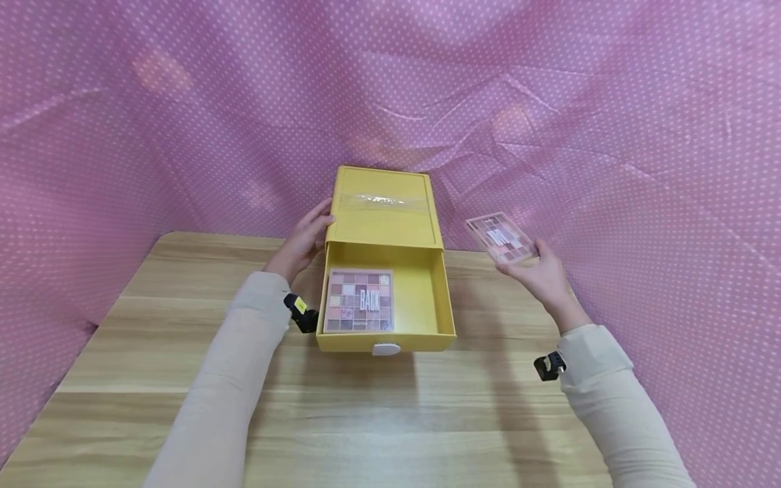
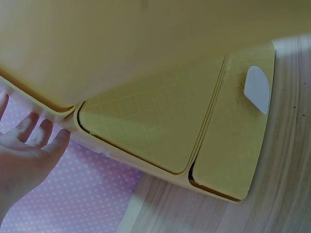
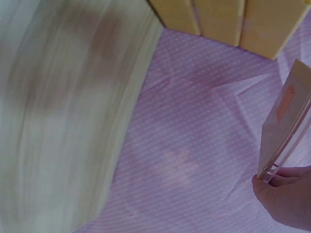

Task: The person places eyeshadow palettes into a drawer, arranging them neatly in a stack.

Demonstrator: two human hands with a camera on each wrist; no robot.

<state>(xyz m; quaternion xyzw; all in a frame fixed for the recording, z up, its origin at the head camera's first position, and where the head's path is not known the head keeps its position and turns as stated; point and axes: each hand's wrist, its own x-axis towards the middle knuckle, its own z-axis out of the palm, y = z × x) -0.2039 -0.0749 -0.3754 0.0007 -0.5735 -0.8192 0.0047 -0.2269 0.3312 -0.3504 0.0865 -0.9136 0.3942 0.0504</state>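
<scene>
A yellow drawer unit [image 1: 387,227] stands on the table, its top drawer [image 1: 447,332] pulled out toward me. One eyeshadow palette [image 1: 346,301] with a clear lid marked "BACK" lies in the drawer's left part. With my right hand [image 1: 545,281] I hold a second eyeshadow palette [image 1: 502,237], pinched by its near edge, in the air right of the unit; the right wrist view shows this palette [image 3: 286,114] edge-on. My left hand [image 1: 302,244] touches the unit's left side near the back. In the left wrist view the left fingers [image 2: 59,141] lie loosely bent at its edge.
Below the pulled-out drawer, two lower drawers are closed; the left wrist view shows a white handle [image 2: 256,90] on one. Clear tape [image 1: 383,201] crosses the unit's top. Pink dotted cloth [image 1: 549,102] hangs behind and beside the wooden table [image 1: 342,420].
</scene>
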